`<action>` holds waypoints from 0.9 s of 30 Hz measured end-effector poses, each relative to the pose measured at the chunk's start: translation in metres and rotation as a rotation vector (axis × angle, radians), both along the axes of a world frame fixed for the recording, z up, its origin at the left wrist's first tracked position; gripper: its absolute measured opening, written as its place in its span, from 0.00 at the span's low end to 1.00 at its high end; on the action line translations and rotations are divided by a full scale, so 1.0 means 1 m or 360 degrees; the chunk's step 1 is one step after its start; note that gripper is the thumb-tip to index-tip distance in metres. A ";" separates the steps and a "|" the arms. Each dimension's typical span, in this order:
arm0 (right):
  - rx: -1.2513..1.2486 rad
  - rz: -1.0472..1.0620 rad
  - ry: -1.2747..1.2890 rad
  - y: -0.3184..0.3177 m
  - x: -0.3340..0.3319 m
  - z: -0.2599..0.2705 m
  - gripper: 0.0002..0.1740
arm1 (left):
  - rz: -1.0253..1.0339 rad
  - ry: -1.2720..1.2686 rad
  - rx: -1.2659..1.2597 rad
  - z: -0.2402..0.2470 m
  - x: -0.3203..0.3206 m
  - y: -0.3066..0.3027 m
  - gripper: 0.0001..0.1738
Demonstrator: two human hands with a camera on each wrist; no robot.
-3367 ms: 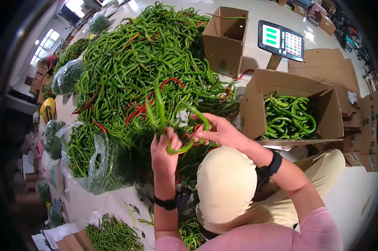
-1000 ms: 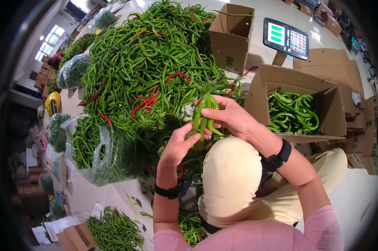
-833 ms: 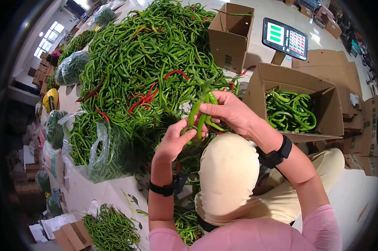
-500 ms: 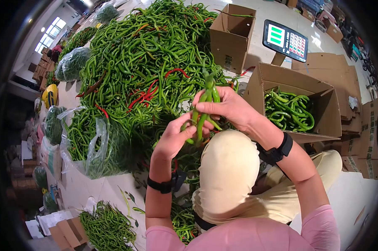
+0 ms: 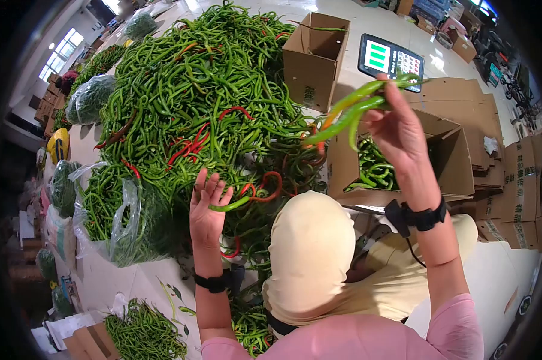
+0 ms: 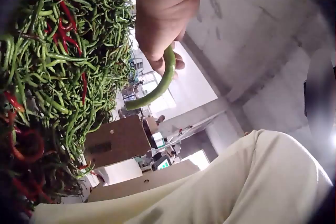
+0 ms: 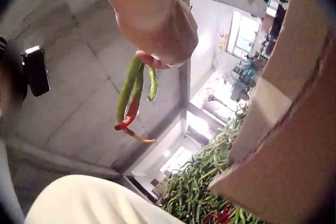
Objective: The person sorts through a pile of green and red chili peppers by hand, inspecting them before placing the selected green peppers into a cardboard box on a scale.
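Observation:
My right hand (image 5: pixel 398 129) is raised over the near box's left part and pinches several long peppers (image 5: pixel 350 115) by their stem ends. In the right wrist view these peppers (image 7: pixel 129 90) hang from the fingers, one with a red tip. My left hand (image 5: pixel 208 210), palm up with bent fingers, holds one curved green pepper (image 5: pixel 230 205) beside the big pepper heap (image 5: pixel 205 90). That pepper (image 6: pixel 161 85) sticks out from under the left hand (image 6: pixel 165 19) in the left wrist view. The cardboard box (image 5: pixel 454 159) contains green peppers (image 5: pixel 376 168).
A second open box (image 5: pixel 310 72) and a lit scale display (image 5: pixel 391 60) stand beyond. Flattened cardboard (image 5: pixel 463 102) lies at the right. A plastic bag of peppers (image 5: pixel 124 222) is at the left, a small pepper pile (image 5: pixel 145 333) at lower left. My raised knee (image 5: pixel 310 258) is between the arms.
The hands have moved apart. My right hand has swung up and right with several peppers, over the box's edge; my left hand has moved left and keeps one green pepper.

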State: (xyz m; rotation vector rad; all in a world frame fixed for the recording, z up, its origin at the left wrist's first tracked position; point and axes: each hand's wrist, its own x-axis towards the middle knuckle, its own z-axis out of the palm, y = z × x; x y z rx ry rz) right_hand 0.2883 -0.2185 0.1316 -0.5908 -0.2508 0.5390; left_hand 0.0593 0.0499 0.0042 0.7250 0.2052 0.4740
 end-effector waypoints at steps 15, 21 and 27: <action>-0.0892 -0.0565 -0.0556 -0.088 0.014 0.021 0.12 | -0.0102 0.0040 0.0115 0.021 0.025 -0.023 0.28; -0.1017 -0.0038 -0.0942 -0.014 -0.014 0.035 0.12 | -0.0410 0.0100 0.0695 0.090 0.076 -0.058 0.21; -0.0859 0.0440 -0.0882 0.064 -0.041 0.019 0.13 | -0.0124 0.0039 0.1282 0.117 0.099 -0.091 0.33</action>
